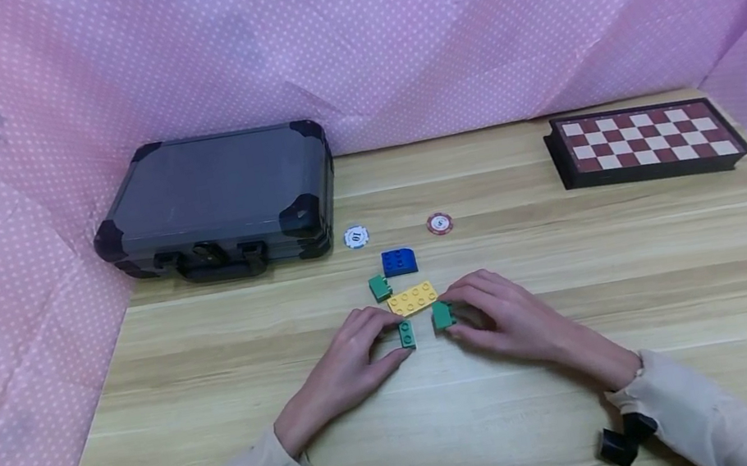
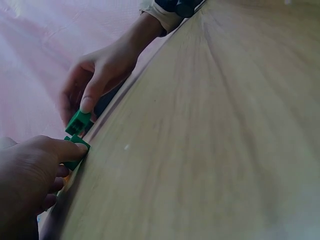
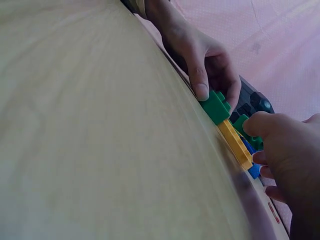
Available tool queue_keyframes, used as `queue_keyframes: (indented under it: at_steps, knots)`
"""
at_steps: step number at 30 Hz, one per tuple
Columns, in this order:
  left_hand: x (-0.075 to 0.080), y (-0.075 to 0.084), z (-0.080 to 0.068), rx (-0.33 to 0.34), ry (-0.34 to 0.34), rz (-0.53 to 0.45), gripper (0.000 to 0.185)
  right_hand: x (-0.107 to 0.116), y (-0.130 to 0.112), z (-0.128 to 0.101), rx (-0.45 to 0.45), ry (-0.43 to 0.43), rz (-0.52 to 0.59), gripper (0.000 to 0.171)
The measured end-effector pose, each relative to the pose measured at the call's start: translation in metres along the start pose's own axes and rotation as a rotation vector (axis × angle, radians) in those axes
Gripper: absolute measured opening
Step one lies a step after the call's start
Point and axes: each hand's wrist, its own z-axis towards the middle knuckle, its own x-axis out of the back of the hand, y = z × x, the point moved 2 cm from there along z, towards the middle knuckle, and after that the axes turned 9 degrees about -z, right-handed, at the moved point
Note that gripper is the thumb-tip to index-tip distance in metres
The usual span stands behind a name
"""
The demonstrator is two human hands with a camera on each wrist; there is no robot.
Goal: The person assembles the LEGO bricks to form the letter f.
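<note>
Probably light, stiff and slightly slick, so best pinched by opposite sides, as now: studs-up green block point(image 1: 406, 334) in left hand point(image 1: 354, 359), sideways green block point(image 1: 442, 315) in right hand point(image 1: 520, 320).

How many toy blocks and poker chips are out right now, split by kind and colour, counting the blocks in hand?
Green blocks: 3
Yellow block: 1
Blue block: 1
Poker chips: 2
Total: 7
</note>
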Motion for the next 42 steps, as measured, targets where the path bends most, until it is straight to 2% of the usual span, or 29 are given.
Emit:
queue_keyframes:
  at_steps: [17,27,42]
  knots:
    - [-0.002,0.001,0.003,-0.01,-0.011,-0.001,0.04,-0.009,-0.015,0.014,0.075,0.002,0.032,0.045]
    - [-0.003,0.002,0.001,-0.002,-0.016,-0.011,0.042,-0.015,-0.021,0.015,0.067,-0.019,0.052,0.044]
    - [-0.003,0.0,0.002,-0.003,-0.018,-0.021,0.043,-0.019,-0.025,0.02,0.096,0.024,0.05,0.041]
